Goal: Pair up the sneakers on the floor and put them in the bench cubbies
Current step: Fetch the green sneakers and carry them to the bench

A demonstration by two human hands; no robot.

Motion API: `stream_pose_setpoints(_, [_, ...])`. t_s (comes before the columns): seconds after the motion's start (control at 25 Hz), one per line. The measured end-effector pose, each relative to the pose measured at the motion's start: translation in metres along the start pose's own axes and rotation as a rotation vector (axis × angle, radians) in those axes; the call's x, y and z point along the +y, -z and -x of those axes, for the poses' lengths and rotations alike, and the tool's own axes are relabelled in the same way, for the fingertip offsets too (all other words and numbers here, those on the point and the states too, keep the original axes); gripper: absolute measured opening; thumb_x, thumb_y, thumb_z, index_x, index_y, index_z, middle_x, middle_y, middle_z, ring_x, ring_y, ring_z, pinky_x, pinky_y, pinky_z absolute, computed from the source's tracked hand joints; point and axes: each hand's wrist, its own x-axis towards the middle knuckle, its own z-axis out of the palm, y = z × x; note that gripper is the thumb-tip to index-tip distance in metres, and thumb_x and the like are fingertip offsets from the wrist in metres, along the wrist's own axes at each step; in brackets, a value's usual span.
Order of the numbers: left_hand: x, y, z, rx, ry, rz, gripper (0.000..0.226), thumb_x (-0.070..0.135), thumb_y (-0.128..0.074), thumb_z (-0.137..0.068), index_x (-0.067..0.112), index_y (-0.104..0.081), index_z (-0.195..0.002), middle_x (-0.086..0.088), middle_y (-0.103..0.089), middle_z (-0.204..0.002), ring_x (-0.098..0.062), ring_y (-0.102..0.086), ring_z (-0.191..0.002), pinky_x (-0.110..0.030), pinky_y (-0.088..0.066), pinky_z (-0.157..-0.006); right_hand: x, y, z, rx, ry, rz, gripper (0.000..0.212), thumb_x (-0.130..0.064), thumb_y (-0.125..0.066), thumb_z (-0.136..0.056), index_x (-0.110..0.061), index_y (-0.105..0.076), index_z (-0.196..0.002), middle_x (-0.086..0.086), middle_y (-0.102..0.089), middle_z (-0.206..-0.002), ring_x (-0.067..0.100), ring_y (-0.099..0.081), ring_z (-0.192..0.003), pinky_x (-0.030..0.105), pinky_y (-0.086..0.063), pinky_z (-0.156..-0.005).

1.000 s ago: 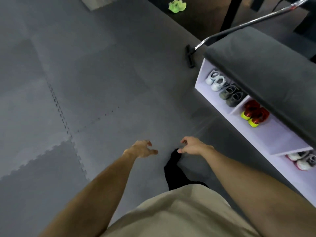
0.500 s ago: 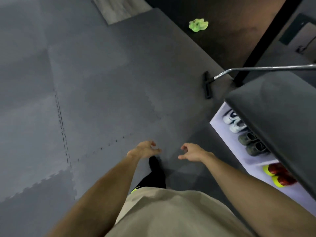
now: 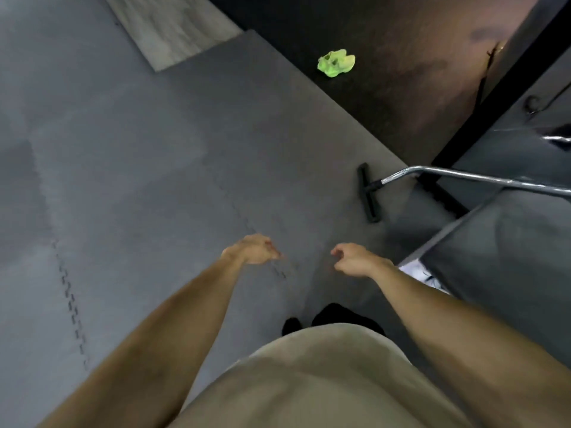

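A pair of bright green sneakers (image 3: 336,62) lies on the dark floor far ahead, past the edge of the grey foam mat (image 3: 154,168). My left hand (image 3: 251,249) and my right hand (image 3: 352,259) hang in front of me over the mat, fingers loosely curled, holding nothing. The bench (image 3: 506,261) with its grey cushion fills the right side. Only a sliver of its white cubby front (image 3: 415,270) shows, and the shoes inside are hidden.
A black floor nozzle (image 3: 367,193) on a chrome tube (image 3: 463,177) lies on the mat between me and the green sneakers, beside the bench end. A black post (image 3: 494,97) rises at the right. My feet in black socks (image 3: 336,316) stand on the mat.
The view has swung forward and left: the green sneakers are nearer, and the bench cubbies with their shoe pairs have slid out of sight. Both hands stay empty.
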Motion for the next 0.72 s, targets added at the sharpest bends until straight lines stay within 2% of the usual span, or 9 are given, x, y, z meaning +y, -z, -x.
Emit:
stream_pose_setpoints(0.24, [0.039,0.145,-0.154,0.041,0.021,-0.056,0.062,0.054,-0.066,-0.085,0.017,-0.052,-0.133,-0.004,-0.057,-0.131,-0.025,-0.054,-0.118,-0.034,-0.043,-0.098,-0.053,0.143,-0.130,0.090,0.001,-0.073,0.066,-0.031,-0.072,-0.081,-0.019,-0.043,-0.139,0.006,-0.049,-0.141,0.024,-0.049,-0.128,0.031,-0.040,-0.103])
stream_pose_setpoints(0.48, [0.101,0.268,-0.274,0.004,0.039,-0.007,0.059,0.054,-0.066,-0.085,0.017,-0.056,-0.129,-0.001,-0.057,-0.131,-0.024,-0.056,-0.117,-0.034,-0.045,-0.098,-0.088,0.300,-0.239,0.091,0.014,-0.024,0.063,-0.026,-0.067,-0.086,-0.013,-0.039,-0.141,0.010,-0.048,-0.143,0.027,-0.047,-0.130,0.031,-0.039,-0.103])
stream_pose_setpoints(0.6, [0.124,0.325,-0.325,0.005,0.016,0.006,0.048,0.047,-0.068,-0.086,0.016,-0.061,-0.123,-0.005,-0.062,-0.126,-0.024,-0.059,-0.113,-0.031,-0.046,-0.093,-0.102,0.363,-0.287,0.040,0.010,-0.008,0.063,-0.033,-0.070,-0.085,-0.012,-0.043,-0.138,0.009,-0.049,-0.140,0.027,-0.048,-0.127,0.033,-0.039,-0.101])
stream_pose_setpoints(0.72, [0.150,0.392,-0.383,-0.003,0.000,-0.034,0.049,0.047,-0.065,-0.089,0.014,-0.061,-0.125,-0.006,-0.061,-0.128,-0.025,-0.056,-0.118,-0.032,-0.044,-0.096,-0.119,0.420,-0.346,0.003,-0.010,0.023,0.064,-0.038,-0.073,-0.082,-0.010,-0.048,-0.134,0.009,-0.051,-0.138,0.027,-0.050,-0.125,0.035,-0.042,-0.103])
